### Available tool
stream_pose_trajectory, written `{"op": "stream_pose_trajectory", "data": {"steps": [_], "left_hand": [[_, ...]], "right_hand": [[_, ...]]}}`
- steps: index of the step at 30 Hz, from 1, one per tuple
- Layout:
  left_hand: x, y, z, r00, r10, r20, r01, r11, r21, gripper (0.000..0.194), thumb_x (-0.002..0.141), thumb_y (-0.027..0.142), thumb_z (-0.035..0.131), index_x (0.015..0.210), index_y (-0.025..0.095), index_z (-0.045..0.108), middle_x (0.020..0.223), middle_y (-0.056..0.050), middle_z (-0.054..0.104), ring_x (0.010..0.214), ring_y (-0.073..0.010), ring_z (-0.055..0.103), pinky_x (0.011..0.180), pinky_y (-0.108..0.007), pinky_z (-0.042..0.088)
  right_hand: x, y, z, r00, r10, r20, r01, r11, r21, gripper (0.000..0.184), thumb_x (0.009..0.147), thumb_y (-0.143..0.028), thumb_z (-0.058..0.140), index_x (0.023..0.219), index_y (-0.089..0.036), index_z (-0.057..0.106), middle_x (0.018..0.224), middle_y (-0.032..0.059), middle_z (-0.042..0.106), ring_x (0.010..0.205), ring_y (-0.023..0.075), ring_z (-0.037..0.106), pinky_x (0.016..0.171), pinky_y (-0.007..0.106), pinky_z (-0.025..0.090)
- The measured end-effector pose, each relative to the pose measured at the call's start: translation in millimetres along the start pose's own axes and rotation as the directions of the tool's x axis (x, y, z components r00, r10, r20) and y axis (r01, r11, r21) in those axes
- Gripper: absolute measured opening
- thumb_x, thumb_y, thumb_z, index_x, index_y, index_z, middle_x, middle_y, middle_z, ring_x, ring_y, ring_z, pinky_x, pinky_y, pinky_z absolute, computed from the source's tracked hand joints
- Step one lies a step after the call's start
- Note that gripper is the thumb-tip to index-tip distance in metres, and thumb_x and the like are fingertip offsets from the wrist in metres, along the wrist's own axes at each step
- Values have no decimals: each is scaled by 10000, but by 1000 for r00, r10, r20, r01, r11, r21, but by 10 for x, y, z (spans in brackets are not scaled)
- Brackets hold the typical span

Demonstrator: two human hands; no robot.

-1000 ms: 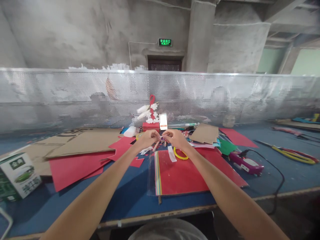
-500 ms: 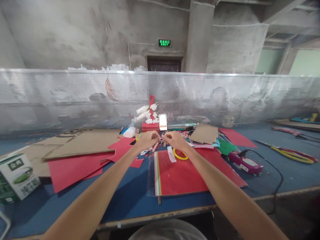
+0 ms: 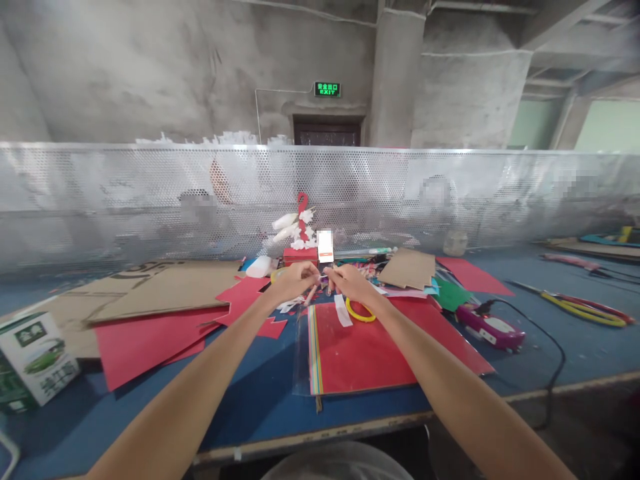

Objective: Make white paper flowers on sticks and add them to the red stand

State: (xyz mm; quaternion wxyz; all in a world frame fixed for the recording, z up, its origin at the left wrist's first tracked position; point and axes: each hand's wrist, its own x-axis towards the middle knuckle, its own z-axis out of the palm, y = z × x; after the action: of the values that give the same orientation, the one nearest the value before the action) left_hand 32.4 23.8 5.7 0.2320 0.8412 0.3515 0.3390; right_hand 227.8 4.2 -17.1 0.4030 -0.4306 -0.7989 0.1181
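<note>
My left hand (image 3: 298, 280) and my right hand (image 3: 349, 281) meet over the middle of the table, fingertips pinched close together. Between them shows a tiny whitish piece (image 3: 323, 277), too small to name. Just below the fingers lie a pinkish stick (image 3: 311, 295) and white paper scraps (image 3: 291, 305). Under my right wrist are a yellow ring (image 3: 361, 319) and a white strip (image 3: 343, 311), both on a pack of red paper (image 3: 370, 357). Behind the hands stand a phone with a lit screen (image 3: 325, 245) and a red stand with white flowers (image 3: 303, 227).
Cardboard sheets (image 3: 165, 287) and red paper (image 3: 150, 343) lie at left, near a green-and-white carton (image 3: 40, 357). At right are a magenta device (image 3: 493, 328) with a black cable, a green piece (image 3: 453, 295) and long yellow-and-red-handled scissors (image 3: 583, 308). A perforated metal screen (image 3: 380, 193) runs along the back.
Both hands stay together at nearly the same spot, with small finger shifts around the tiny piece. The whole view has tipped slightly; the things on the table lie as before.
</note>
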Motion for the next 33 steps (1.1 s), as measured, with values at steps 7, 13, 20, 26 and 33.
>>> {"op": "stream_pose_trajectory", "data": {"steps": [7,13,20,26,33], "left_hand": [[-2,-161,-254,999,-30,-43,41,954,298,179,772,331,564,799,179,654,806,-59,710,735,-192,640,648,-251,438],[-70,-278,-393,966,-226,-123,254,768,588,135,720,304,593,752,223,697,751,-59,704,758,-225,641,623,-249,376],[-82,-310,-331,952,-299,-72,276,724,632,110,696,281,617,753,232,697,825,-60,715,739,-235,640,652,-273,388],[-79,-337,-329,949,-313,-51,268,705,656,91,723,265,612,774,220,674,830,-58,714,778,-230,647,691,-274,401],[-46,-276,-346,982,-130,138,54,889,455,173,798,340,561,846,188,628,806,-45,699,720,-191,637,639,-251,409]], "right_hand": [[-5,-22,-11,1000,3,-19,-3,1000,-5,568,967,-506,344,633,-163,650,516,14,598,501,124,568,566,215,370],[0,-11,-3,1000,-5,16,5,1000,-28,514,954,-479,386,638,-164,641,504,8,589,499,128,580,559,215,367],[-7,-42,-17,1000,-2,25,3,1000,-26,496,946,-464,399,629,-161,630,503,7,587,498,128,580,556,214,373],[-9,-39,-15,999,11,47,-10,999,-39,474,947,-436,405,632,-158,625,523,7,599,516,124,591,561,210,377],[-31,-46,16,999,-37,25,35,997,65,237,851,-394,606,943,-179,648,835,37,711,700,147,651,648,225,453]]}}
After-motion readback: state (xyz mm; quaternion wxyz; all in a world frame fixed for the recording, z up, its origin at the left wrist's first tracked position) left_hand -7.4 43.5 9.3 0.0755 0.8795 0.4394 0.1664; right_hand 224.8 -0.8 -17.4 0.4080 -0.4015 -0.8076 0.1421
